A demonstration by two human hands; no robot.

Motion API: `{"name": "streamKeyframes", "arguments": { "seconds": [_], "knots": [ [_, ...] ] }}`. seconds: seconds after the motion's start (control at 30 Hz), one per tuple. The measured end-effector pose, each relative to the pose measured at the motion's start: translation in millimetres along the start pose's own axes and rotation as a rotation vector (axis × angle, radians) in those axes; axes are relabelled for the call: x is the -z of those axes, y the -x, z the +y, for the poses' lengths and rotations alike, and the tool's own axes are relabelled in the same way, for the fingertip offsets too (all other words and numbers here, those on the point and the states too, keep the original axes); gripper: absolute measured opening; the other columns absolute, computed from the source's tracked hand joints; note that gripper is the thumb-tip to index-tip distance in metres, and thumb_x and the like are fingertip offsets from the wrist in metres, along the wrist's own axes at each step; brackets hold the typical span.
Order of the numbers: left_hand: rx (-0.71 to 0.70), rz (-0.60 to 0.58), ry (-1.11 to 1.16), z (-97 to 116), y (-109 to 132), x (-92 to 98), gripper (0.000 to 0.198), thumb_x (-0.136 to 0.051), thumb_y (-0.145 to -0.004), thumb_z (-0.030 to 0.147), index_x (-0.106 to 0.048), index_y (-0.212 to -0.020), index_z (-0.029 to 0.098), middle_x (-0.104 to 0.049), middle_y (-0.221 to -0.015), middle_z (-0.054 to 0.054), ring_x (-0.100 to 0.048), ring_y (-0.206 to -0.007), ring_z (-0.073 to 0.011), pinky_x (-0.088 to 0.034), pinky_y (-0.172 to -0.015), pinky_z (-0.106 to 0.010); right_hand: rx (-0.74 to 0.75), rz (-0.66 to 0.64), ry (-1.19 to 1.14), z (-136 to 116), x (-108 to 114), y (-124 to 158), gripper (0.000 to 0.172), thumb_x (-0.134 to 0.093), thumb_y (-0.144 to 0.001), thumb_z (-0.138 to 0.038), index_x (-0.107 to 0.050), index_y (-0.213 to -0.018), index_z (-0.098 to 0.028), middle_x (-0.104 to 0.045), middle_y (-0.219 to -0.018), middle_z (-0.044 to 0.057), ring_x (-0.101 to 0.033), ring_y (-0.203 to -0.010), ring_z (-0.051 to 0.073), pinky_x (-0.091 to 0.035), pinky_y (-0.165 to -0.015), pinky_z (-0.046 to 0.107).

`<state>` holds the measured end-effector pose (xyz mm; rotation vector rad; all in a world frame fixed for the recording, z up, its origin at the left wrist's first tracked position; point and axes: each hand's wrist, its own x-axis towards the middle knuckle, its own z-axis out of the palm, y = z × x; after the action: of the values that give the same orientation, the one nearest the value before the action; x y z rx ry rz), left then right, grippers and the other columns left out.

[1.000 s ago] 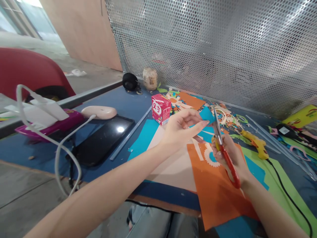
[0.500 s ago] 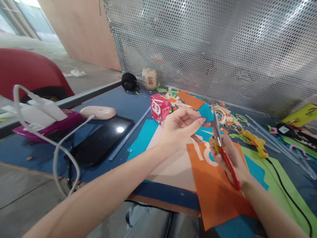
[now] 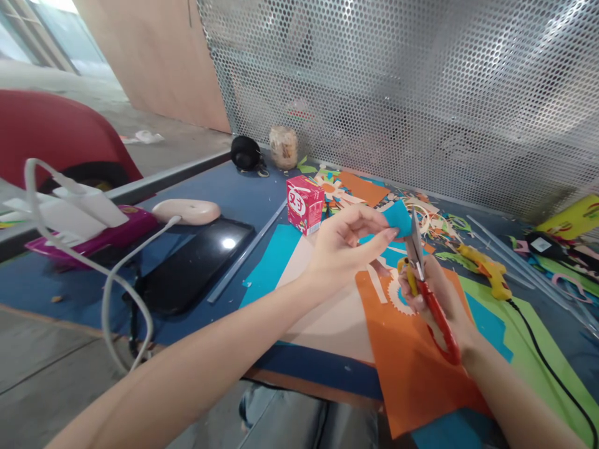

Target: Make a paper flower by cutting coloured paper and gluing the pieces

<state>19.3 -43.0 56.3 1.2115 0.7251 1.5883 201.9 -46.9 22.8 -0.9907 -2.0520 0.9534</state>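
Observation:
Between thumb and fingers, my left hand (image 3: pixel 353 240) pinches a small piece of blue paper (image 3: pixel 397 218) above the table. My right hand (image 3: pixel 437 290) is wrapped round a pair of scissors (image 3: pixel 435 305) with red and yellow handles, their blades pointing up at the paper's right edge. Whether the blades are cutting into it I cannot tell. Below the hands lie an orange sheet (image 3: pixel 397 374), a pale pink sheet (image 3: pixel 327 324) and a white toothed paper ring (image 3: pixel 395 299). A pink box (image 3: pixel 304 204) stands just behind my left hand.
A yellow glue gun (image 3: pixel 486 268) with a black cord rests at right, near clear glue sticks (image 3: pixel 524 259). Paper scraps (image 3: pixel 440 221) lie along the perforated metal panel (image 3: pixel 374 81). At left are a black phone (image 3: pixel 196 268), a purple power strip (image 3: pixel 135 218) and a white cable (image 3: pixel 105 299).
The view has shifted slightly. Both hands, with the blue paper and the scissors, sit a little further right and lower. Both holds are unchanged.

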Motion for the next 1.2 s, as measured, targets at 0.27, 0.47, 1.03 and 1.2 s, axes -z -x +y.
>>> {"name": "streamKeyframes", "arguments": {
  "seconds": [0.27, 0.47, 1.03, 1.2],
  "knots": [
    [-0.001, -0.004, 0.004, -1.4, -0.7, 0.6, 0.024, -0.068, -0.063, 0.030, -0.049, -0.070, 0.017, -0.058, -0.068, 0.002, -0.058, -0.050, -0.0085, -0.052, -0.038, -0.017, -0.001, -0.016, -0.063, 0.8, -0.7, -1.0, 0.034, -0.043, -0.081, -0.054, -0.038, -0.094, -0.024, -0.040, -0.076, 0.000, -0.040, -0.061, 0.012, -0.037, -0.051, 0.026],
    [0.007, -0.009, 0.025, -1.9, -0.3, 0.4, 0.028, -0.071, -0.060, 0.031, -0.050, -0.072, 0.018, -0.059, -0.066, 0.001, -0.061, -0.061, -0.0121, -0.053, -0.040, -0.019, -0.001, -0.002, -0.066, 0.9, -1.9, -1.1, 0.036, -0.043, -0.080, -0.056, -0.037, -0.095, -0.024, -0.040, -0.077, 0.000, -0.038, -0.061, 0.011, -0.036, -0.051, 0.026],
    [-0.021, -0.003, 0.033, -4.0, -0.8, 0.0, 0.027, -0.070, -0.060, 0.030, -0.049, -0.071, 0.018, -0.057, -0.065, 0.002, -0.060, -0.059, -0.0113, -0.054, -0.040, -0.019, -0.015, -0.020, -0.074, 0.0, -0.9, -0.7, 0.034, -0.043, -0.080, -0.056, -0.037, -0.094, -0.025, -0.041, -0.078, -0.001, -0.040, -0.063, 0.012, -0.038, -0.054, 0.026],
    [-0.030, 0.013, 0.030, -5.3, -1.0, 0.5, 0.028, -0.070, -0.061, 0.030, -0.048, -0.074, 0.018, -0.059, -0.065, 0.002, -0.060, -0.057, -0.0116, -0.053, -0.039, -0.019, -0.021, -0.028, -0.039, 0.6, 0.4, -0.1, 0.037, -0.042, -0.080, -0.058, -0.037, -0.095, -0.025, -0.040, -0.077, -0.001, -0.039, -0.061, 0.012, -0.037, -0.053, 0.026]
  ]
}}
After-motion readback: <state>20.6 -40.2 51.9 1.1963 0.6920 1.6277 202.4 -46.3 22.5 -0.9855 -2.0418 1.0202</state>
